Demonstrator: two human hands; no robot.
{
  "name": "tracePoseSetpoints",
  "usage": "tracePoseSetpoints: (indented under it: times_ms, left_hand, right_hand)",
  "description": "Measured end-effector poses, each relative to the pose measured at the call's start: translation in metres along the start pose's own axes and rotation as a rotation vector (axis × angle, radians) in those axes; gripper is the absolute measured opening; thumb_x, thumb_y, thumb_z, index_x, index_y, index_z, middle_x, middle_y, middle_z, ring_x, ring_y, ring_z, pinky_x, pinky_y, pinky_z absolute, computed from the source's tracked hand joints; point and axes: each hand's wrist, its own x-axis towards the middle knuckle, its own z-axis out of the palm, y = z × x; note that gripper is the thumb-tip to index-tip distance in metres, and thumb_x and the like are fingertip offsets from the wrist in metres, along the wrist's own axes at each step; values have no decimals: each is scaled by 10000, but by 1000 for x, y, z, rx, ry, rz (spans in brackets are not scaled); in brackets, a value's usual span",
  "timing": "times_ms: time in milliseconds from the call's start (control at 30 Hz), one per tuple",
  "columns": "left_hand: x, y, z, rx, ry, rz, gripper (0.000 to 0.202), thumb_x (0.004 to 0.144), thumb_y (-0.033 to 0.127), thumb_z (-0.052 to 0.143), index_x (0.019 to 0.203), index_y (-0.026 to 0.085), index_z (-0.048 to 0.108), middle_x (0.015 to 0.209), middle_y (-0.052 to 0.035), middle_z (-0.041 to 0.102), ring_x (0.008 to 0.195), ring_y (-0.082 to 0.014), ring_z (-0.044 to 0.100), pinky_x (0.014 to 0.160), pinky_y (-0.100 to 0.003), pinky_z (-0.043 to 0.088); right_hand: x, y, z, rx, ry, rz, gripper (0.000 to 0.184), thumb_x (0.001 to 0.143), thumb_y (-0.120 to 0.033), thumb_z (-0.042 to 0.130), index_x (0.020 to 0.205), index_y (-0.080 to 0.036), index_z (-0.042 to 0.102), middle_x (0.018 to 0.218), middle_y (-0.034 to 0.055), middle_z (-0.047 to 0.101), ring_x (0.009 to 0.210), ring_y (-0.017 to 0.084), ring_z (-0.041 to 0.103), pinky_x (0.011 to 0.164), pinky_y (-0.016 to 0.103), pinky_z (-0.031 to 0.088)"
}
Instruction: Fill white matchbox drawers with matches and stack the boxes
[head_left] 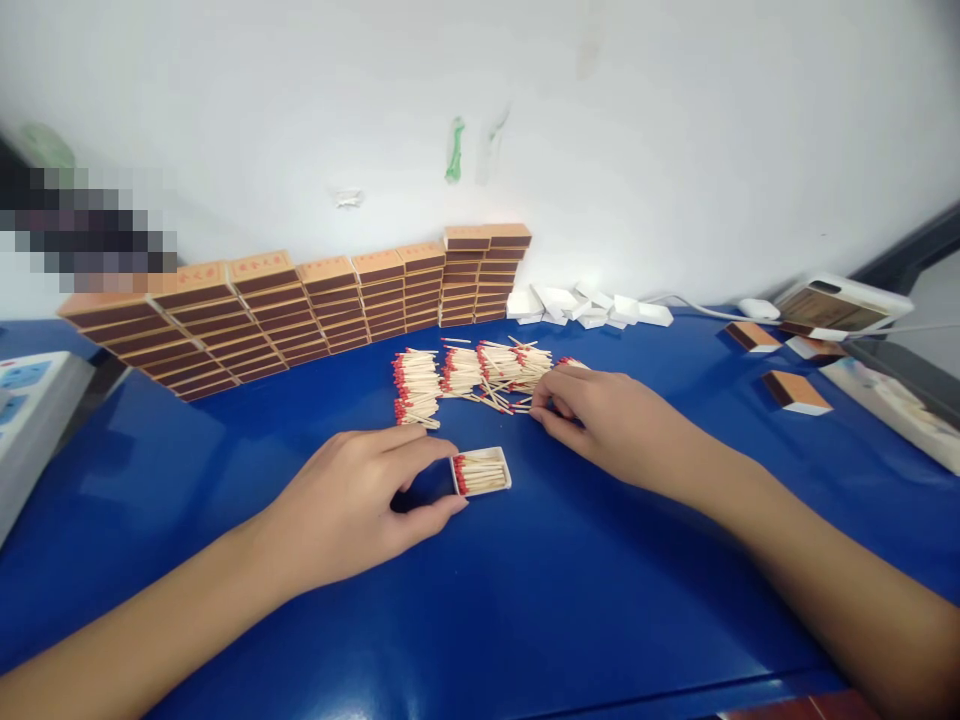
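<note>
My left hand (360,500) rests on the blue table (525,600), thumb and forefinger pinching the left end of a small white matchbox tray (481,471) filled with red-tipped matches. My right hand (600,415) lies just right of a loose pile of matches (472,375), fingers curled at the pile's right edge; whether they grip any matches is hidden.
A long row of stacked brown matchboxes (300,305) lines the back wall. Several empty white trays (585,305) lie behind the pile. Loose matchbox sleeves (796,392) and a phone-like device (844,305) sit at the right. A white power strip (30,420) is at the left edge.
</note>
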Motion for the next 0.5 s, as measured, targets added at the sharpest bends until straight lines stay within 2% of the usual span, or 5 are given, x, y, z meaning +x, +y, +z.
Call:
tracePoseSetpoints:
  times_ms: [233,367,500]
  left_hand:
    - [-1,0,-1,0,-3,-4,253,994,356,704,1197,210,738,745,47,568,587,-103,528,559,-247,410]
    - [-1,1,0,6,5,-1,254,994,352,703,1205,213,736,744,46,568,590,-103,533,564,-249,409]
    - [-1,1,1,8,-8,-11,252,1000,360,690,1201,216,738,744,41,582,590,-101,540,556,-245,402]
  right_hand:
    - [0,-4,-1,-17,30,39,128,1036,-269,546,1044,-200,654,960,80,705,770,210,627,670,313,391]
    - [1,0,2,-2,-1,45,160,1057,-264,518,1009,-201,657,920,76,718,788,222,643,688,321,401]
    - [1,2,1,-24,-13,15,180,1071,-253,486,1007,-192,644,969,99,731,846,238,667,687,322,406]
